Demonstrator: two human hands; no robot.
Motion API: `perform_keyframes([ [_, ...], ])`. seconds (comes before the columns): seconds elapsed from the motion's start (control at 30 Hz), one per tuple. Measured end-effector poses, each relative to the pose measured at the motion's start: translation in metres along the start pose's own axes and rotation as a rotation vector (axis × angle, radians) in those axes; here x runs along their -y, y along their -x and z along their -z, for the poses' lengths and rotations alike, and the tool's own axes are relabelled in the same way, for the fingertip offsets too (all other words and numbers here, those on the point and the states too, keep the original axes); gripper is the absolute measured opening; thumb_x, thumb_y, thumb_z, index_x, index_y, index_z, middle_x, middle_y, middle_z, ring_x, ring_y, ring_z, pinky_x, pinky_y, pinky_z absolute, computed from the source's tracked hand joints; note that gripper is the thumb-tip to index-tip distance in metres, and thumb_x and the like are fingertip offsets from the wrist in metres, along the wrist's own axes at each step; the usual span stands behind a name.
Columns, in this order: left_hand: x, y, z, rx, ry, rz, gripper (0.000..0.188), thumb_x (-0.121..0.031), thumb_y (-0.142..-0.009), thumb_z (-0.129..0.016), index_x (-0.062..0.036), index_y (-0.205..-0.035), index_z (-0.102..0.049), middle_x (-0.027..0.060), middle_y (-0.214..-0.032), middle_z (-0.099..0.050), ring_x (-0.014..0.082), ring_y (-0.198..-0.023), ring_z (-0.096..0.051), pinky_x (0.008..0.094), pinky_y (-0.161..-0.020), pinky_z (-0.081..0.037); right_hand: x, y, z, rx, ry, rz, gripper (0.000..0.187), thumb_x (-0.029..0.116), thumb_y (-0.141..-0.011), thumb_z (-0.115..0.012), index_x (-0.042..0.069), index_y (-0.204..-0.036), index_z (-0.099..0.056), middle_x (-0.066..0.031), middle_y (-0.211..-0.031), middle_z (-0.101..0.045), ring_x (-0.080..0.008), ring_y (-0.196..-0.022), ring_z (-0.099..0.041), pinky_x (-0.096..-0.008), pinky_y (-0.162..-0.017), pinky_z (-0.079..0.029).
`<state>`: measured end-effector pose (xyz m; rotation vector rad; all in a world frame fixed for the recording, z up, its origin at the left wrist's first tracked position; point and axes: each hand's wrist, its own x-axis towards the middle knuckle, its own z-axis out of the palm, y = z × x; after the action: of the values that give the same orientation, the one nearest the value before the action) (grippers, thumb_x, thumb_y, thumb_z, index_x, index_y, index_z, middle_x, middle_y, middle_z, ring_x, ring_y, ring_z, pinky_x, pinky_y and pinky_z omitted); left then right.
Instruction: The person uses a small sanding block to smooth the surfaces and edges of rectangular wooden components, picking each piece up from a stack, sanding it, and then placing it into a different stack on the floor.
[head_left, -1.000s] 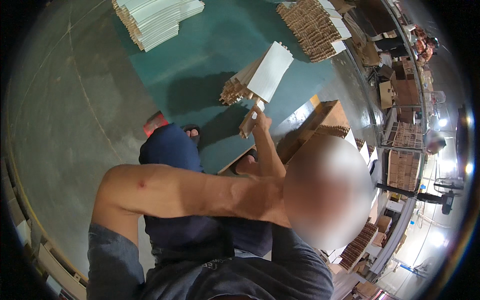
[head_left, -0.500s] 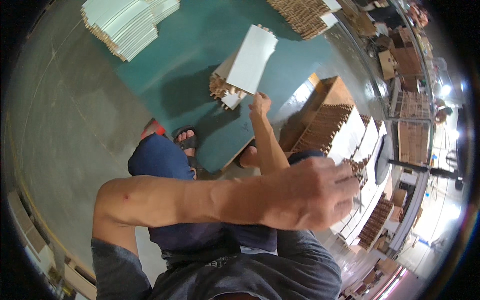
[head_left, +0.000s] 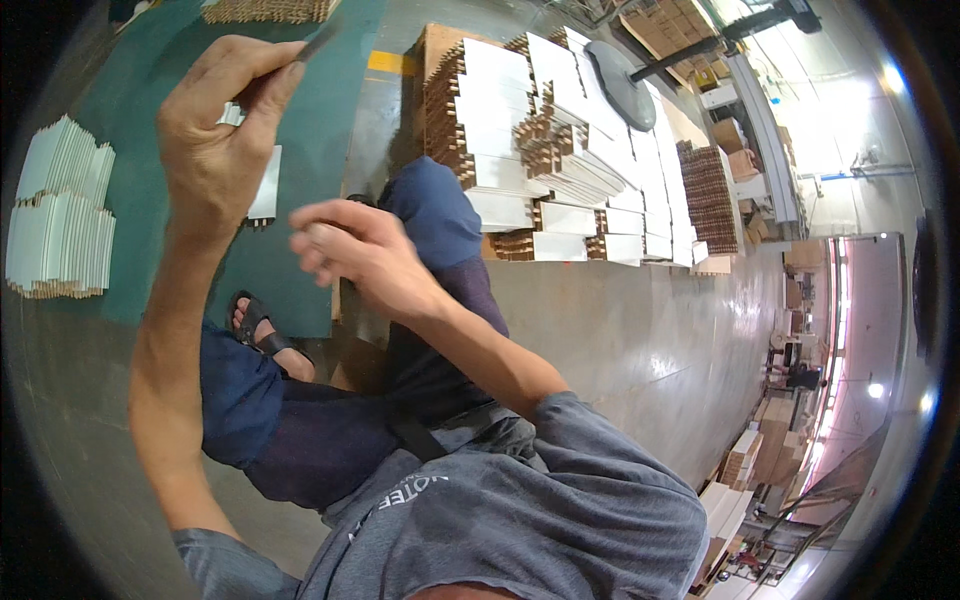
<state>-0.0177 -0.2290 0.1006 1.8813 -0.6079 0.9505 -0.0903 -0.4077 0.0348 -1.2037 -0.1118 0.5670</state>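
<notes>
Grey T-shirt (head_left: 570, 510) — navy trousers (head_left: 240, 415)

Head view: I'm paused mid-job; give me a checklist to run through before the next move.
1. Thin dark object gripped: ok, pinched between the left hand's thumb and fingers.
2. That object identifiable: cannot tell, it is blurred.
3. Bare right hand free: cannot tell; its fingers are curled and blurred, though no held item shows.
4. White flat panel beyond the left hand fully visible: not ok, that hand partly covers it.
5. Stacked white panels on the green mat, at far left, apart from both hands: ok.
</notes>
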Motion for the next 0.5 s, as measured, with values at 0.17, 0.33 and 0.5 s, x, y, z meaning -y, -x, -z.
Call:
perform_keyframes([
  [0.17, -0.004, 0.005, 0.005, 0.041, -0.026, -0.005, 0.013, 0.000, -0.092, -0.071, -0.0015, -0.104, -0.075, 0.0033, -0.090, -0.070, 0.0093, -0.076, -0.062, 0.0237, -0.067, -0.050, 0.018, 0.098, 0.079, -0.360, -0.045, 0.306, 0.025, 0.015, -0.101, -0.061, -0.001, -0.119, -0.068, -0.0110, -0.095, -0.074, -0.0128, -0.079, -0.069, -0.0254, -0.070, -0.056],
  [0.33, -0.002, 0.010, 0.009, 0.066, -0.070, -0.035, 0.012, -0.001, -0.092, -0.071, -0.0015, -0.104, -0.074, 0.0026, -0.088, -0.068, 0.0093, -0.075, -0.060, 0.0251, -0.067, -0.049, -0.060, 0.129, 0.235, -0.983, -0.557, 0.142, 0.020, 0.021, -0.102, -0.064, 0.002, -0.105, -0.065, -0.0005, -0.075, -0.058, -0.0125, -0.063, -0.054, -0.0247, -0.057, -0.046],
  [0.5, -0.001, 0.017, 0.004, 0.100, -0.112, 0.047, 0.011, 0.000, -0.092, -0.071, -0.0008, -0.103, -0.073, 0.0025, -0.087, -0.067, 0.0091, -0.075, -0.058, 0.0250, -0.067, -0.048, -0.118, 0.137, 0.338, -1.196, -0.446, 0.076, 0.030, 0.033, -0.099, -0.068, 0.010, -0.088, -0.053, -0.0021, -0.075, -0.058, -0.0148, -0.062, -0.055, -0.0269, -0.051, -0.044],
])
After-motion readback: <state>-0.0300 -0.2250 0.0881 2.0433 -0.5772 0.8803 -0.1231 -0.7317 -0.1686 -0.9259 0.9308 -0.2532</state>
